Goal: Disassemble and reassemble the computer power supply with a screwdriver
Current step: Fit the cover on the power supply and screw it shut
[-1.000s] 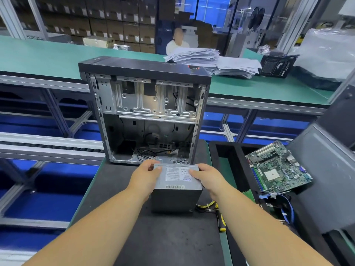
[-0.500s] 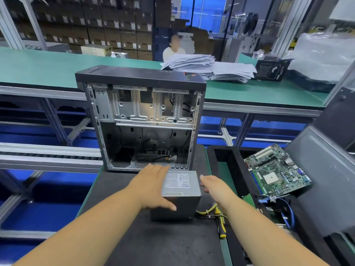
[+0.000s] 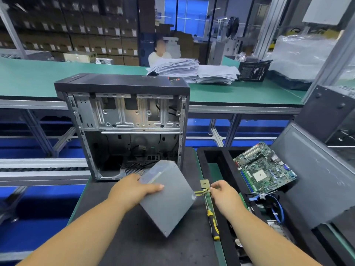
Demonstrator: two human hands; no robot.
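The grey power supply [image 3: 169, 200] is tilted up off the black mat, one corner pointing down, in front of the open computer case [image 3: 126, 129]. My left hand [image 3: 134, 191] grips its upper left side, thumb across the top face. My right hand [image 3: 223, 194] pinches the yellow and black cable bundle [image 3: 201, 192] that leaves the supply's right corner. A screwdriver with a yellow and black handle [image 3: 213, 223] lies on the mat's right edge, below my right hand.
A black foam tray [image 3: 215, 156] at the right holds a green motherboard [image 3: 267, 167] and blue cables [image 3: 276, 206]. A grey side panel [image 3: 317, 179] leans at the far right. Paper stacks [image 3: 192, 71] lie on the green bench behind the case. A person sits beyond it.
The power supply was flat on the mat between both hands; now my left hand has tipped and lifted it, and my right hand has left its side and taken the cables.
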